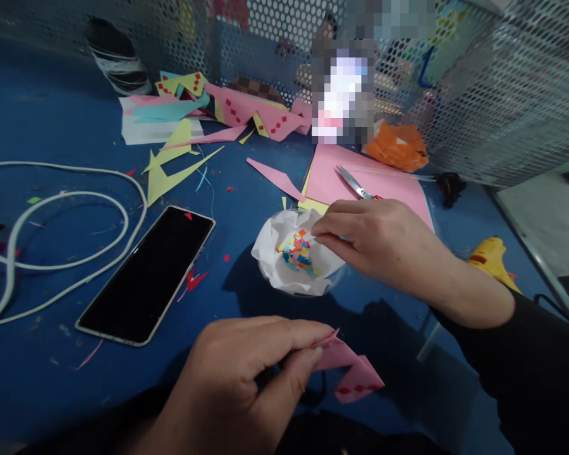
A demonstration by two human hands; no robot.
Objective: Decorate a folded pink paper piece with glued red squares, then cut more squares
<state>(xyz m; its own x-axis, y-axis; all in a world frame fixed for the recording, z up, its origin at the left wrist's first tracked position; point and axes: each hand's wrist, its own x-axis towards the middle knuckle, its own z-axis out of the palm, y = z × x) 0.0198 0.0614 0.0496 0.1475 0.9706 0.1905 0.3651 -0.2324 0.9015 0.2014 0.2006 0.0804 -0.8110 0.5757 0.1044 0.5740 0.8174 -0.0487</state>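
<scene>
My left hand [249, 366] pinches a folded pink paper piece [359, 378] between thumb and fingers, near the front of the blue table. Small dark red diamonds run along the lower fold of that piece. Over the right rim of a round bowl lined with white paper [270, 249], my right hand [384, 249] has thumb and fingertips pressed together. What those fingertips hold, if anything, is too small to make out. Tiny coloured paper bits [298, 253] lie in a heap inside the bowl.
A phone [146, 278] and a looped white cable [71, 196] lie at left. Scissors [355, 183] rest on pink paper sheets [398, 196] behind the bowl. Pink and yellow cut papers [256, 110] stand near the mesh panel [275, 38]. A yellow object [493, 259] sits at right.
</scene>
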